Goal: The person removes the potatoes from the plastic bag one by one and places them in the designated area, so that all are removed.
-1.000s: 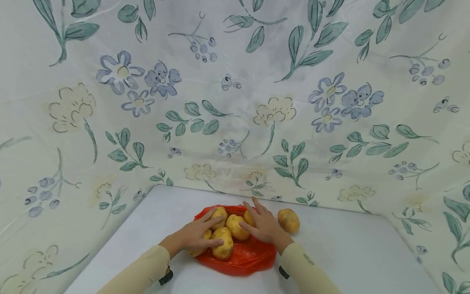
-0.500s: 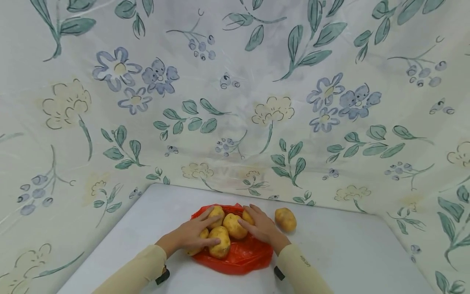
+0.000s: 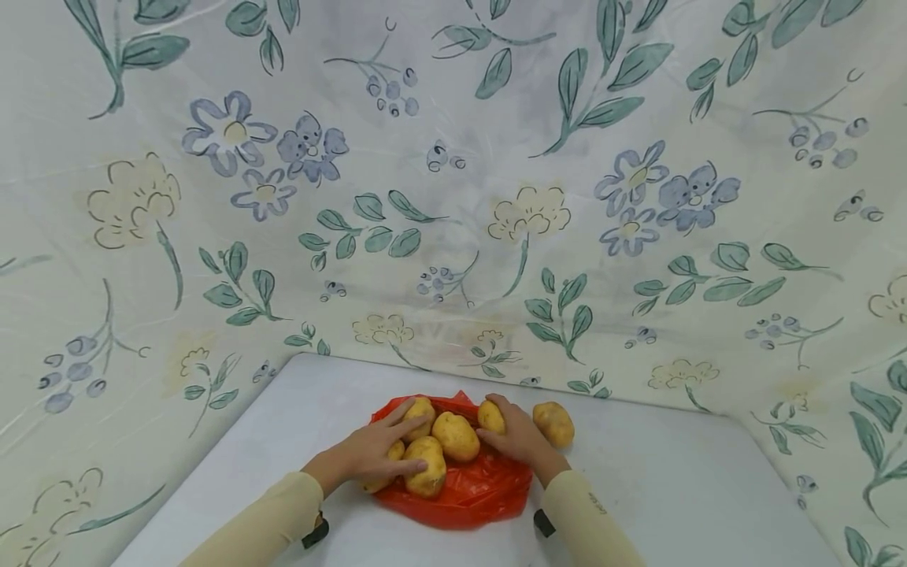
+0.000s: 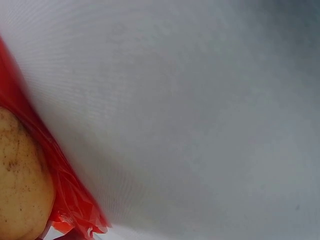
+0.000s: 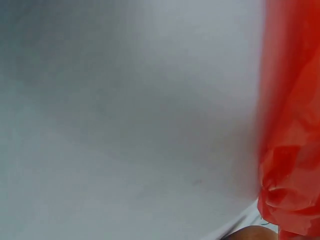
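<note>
Several yellow potatoes lie on a red plastic bag in the head view. My left hand rests over the left-hand ones, fingers spread and fairly straight. Its thumb lies across the front potato, and its fingers reach over the back one. My right hand grips a smaller potato at the bag's right side, fingers behind it and thumb in front. Between the hands sits another potato. The left wrist view has a potato against the red bag; neither wrist view shows the gripping fingers.
One loose potato lies on the white table, just right of my right hand and off the bag. Behind the table and at its sides hangs a floral-patterned cloth. Red plastic fills the right edge of the right wrist view.
My right hand has gone from lying spread over the small potato to gripping it, and that potato has shifted slightly right. The left hand stays over its potatoes.
</note>
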Action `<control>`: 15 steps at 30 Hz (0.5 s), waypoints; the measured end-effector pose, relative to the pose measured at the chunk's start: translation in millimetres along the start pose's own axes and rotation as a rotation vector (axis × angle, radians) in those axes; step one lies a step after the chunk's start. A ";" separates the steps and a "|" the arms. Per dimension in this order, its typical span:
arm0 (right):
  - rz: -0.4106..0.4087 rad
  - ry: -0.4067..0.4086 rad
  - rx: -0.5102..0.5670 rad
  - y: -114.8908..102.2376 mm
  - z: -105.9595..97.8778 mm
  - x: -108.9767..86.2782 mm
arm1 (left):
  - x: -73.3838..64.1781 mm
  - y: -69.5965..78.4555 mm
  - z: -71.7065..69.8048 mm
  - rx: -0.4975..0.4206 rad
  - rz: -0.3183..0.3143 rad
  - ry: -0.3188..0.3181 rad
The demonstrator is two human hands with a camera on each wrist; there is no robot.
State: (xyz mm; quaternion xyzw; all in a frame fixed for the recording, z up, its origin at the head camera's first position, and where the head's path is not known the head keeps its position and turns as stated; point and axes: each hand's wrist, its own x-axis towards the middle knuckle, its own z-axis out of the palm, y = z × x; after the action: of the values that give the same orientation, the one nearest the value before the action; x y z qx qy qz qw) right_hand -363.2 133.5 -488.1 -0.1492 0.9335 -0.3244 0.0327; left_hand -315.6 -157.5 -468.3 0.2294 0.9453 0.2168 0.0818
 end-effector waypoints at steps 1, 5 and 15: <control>0.002 0.000 -0.004 -0.2 0.4 0.1 | -0.1 -0.3 0.4 0.002 0.000 0.000; 0.018 0.010 -0.013 -4.5 1.6 0.9 | -0.6 0.3 0.2 0.003 -0.005 -0.002; 0.005 0.105 -0.186 -14.6 -1.5 0.7 | -1.3 0.9 0.1 0.013 -0.015 0.001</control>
State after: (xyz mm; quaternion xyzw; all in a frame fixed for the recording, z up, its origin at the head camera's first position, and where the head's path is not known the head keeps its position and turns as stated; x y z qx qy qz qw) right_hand -360.4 123.4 -478.0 -0.1323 0.9604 -0.2435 -0.0294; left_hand -314.1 -157.3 -467.9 0.2226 0.9484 0.2104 0.0815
